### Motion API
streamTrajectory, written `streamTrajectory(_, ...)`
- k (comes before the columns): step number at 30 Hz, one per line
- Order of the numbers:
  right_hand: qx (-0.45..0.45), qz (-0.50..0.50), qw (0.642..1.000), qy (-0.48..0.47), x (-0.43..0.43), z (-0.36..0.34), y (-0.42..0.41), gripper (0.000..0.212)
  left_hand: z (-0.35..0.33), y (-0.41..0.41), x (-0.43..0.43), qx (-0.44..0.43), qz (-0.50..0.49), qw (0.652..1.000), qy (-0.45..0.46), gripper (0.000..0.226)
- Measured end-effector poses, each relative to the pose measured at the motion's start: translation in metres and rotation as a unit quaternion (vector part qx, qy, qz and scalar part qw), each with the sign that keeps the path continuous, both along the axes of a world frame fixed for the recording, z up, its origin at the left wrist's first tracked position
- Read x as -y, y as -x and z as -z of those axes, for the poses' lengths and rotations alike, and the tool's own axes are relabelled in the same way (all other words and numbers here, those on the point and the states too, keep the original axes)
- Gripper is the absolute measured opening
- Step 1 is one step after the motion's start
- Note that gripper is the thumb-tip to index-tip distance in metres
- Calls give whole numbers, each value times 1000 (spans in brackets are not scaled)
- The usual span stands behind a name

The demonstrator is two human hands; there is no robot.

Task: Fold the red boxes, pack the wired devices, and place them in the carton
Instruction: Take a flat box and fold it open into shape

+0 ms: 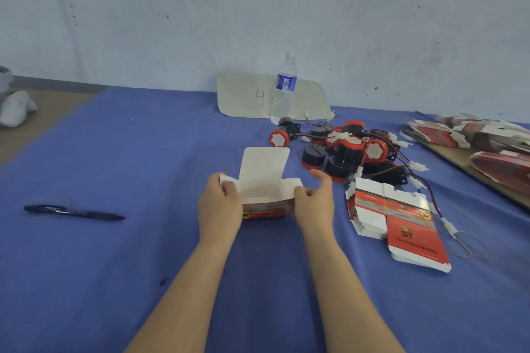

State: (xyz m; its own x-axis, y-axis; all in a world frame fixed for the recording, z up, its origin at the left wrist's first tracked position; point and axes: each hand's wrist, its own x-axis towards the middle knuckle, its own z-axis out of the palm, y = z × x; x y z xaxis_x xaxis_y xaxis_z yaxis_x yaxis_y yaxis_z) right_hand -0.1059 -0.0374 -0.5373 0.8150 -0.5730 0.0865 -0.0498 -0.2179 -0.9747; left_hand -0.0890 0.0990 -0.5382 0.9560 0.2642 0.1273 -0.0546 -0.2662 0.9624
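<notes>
The left hand (219,203) and the right hand (314,203) hold one red box (262,180) between them on the counter (143,152), which is covered in blue cloth. The left hand's fingers are curled around the box's left end, with fingertips on the small white side flap. The right hand pinches the right side flap between thumb and curled fingers. The box stands open at the top, its white inside showing. Its tall lid flap points up and away from the person, and its red printed front faces them.

Just right of the right hand lies a fanned stack of flat box blanks (393,215), red and white, with the top one slid towards the person. Beyond the right hand, and a little to its right, is a heap of wired devices (348,149). These are round black and red bodies with red and black leads ending in white plugs. One lead trails past the blanks to some rubber bands (470,243) on the cloth. A single device (279,138) sits apart from the heap, straight beyond the box.

Behind that device a clear water bottle (284,89) stands upright in front of a pale card (243,94) that leans against the wall. Far right of the hands, more flattened boxes (459,135) are piled on a brown board. Well left of the left hand lies a dark pen (74,212).
</notes>
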Motion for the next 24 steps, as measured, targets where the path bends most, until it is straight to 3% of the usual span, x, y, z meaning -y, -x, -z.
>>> streamTrajectory(1,-18,-8,1000,4,1,0,1,26,0,-1,-2,-24,2,999,30,25)
streamTrajectory(3,-47,-11,994,100,2,0,2,24,2,-3,-7,-51,18,997,48,35)
streamTrajectory(7,-44,-7,978,204,-1,-2,3,36,7,-1,-3,-6,43,993,-112,34)
streamTrajectory(10,-66,-34,968,240,-6,-1,2,50,10,1,5,-61,87,957,-269,56)
streamTrajectory(12,-71,-44,960,266,-9,1,2,33,10,0,5,-101,119,944,-291,62)
streamTrajectory(14,-74,-41,963,255,-10,1,2,13,10,-1,4,-98,138,944,-282,51)
streamTrajectory(18,-76,-47,964,251,-14,4,1,23,9,-2,5,-51,89,962,-253,51)
streamTrajectory(21,-69,-32,960,270,-14,5,0,27,9,5,10,79,1,959,-270,49)
streamTrajectory(24,-62,-38,961,265,-13,8,-2,26,10,7,12,173,-19,944,-280,36)
